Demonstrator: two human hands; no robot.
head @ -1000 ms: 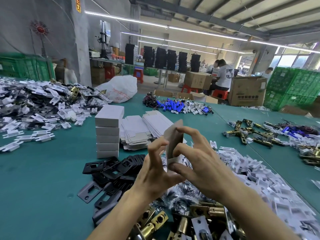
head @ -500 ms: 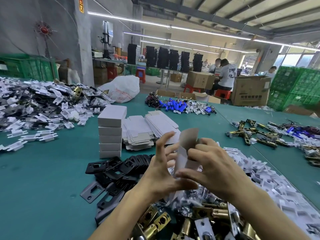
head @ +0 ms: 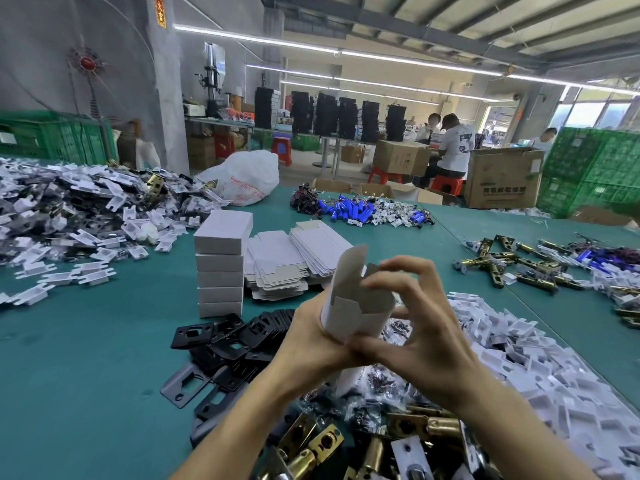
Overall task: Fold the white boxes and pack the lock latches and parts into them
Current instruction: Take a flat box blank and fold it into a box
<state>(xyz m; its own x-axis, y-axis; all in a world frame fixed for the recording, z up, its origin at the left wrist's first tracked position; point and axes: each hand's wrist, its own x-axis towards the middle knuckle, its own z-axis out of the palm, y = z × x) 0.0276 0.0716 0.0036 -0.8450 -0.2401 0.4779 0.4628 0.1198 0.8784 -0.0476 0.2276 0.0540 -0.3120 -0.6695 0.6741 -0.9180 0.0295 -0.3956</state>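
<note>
A half-formed white box (head: 353, 299) stands upright between my two hands above the table, its top flaps open. My left hand (head: 308, 344) grips its lower left side. My right hand (head: 419, 327) holds the right side, with curled fingers over the top flap. Behind it are a stack of folded white boxes (head: 221, 261) and fanned flat box blanks (head: 294, 261). Brass lock latches (head: 415, 427) lie close in front of me, black strike plates (head: 225, 341) to the left, white plastic parts (head: 540, 368) to the right.
The green table (head: 86, 358) also carries a big heap of white and dark parts (head: 69, 216) at the left, blue batteries (head: 349, 209) at the back and more brass latches (head: 512, 265) at the right. A white bag (head: 242, 178), cartons and seated people are beyond.
The flat blank has been opened into a box sleeve. My left hand moved from pinching its edge to gripping the lower side, and my right hand's fingers came over the top flap.
</note>
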